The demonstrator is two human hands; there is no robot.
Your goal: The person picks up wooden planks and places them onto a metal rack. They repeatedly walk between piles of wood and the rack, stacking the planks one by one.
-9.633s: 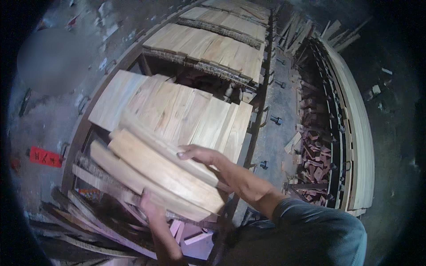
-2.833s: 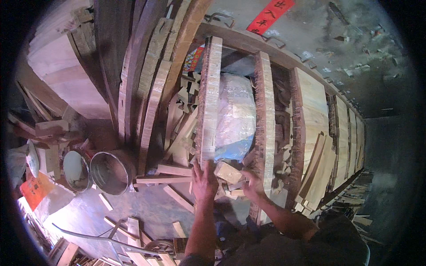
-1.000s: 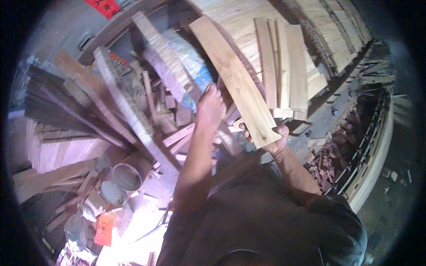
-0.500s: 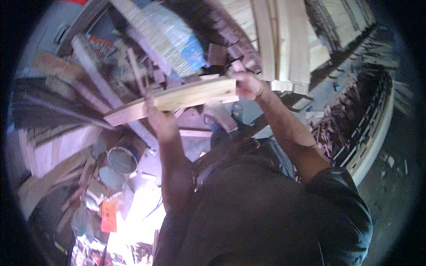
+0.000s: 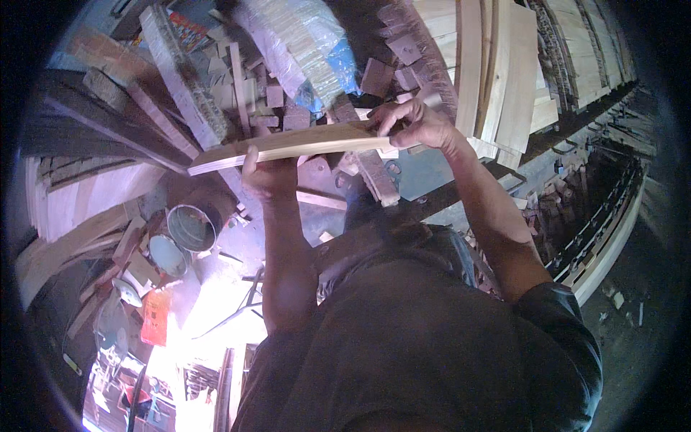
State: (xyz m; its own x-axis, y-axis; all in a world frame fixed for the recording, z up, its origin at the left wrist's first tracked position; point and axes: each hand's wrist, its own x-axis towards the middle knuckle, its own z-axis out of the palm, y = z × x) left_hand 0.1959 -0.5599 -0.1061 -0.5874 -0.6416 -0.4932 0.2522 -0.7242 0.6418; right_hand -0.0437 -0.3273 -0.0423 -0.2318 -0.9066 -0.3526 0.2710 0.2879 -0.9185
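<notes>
A pale wooden board (image 5: 317,142) is held up in front of me, lying crosswise with its narrow edge toward me. My left hand (image 5: 268,174) grips it from below near its left part, thumb up against the near edge. At the board's right end, my right hand (image 5: 425,129) pinches the corner between thumb and fingers. Beneath the board lie several short wood offcuts (image 5: 314,173). A bundle wrapped in clear and blue plastic (image 5: 302,54) lies just beyond it.
Long pale planks (image 5: 497,79) are stacked at the far right. A slatted bin of wood scraps (image 5: 576,216) stands on the right. To the left are more stacked boards (image 5: 101,191), a round bucket (image 5: 191,228) and an orange sheet-like item (image 5: 155,317). Thick timbers (image 5: 183,79) lean at the far left.
The board has rolled in my hands and sits more level, its left end raised. My right hand's fingers have shifted over the board's end. The whole view has swung slightly.
</notes>
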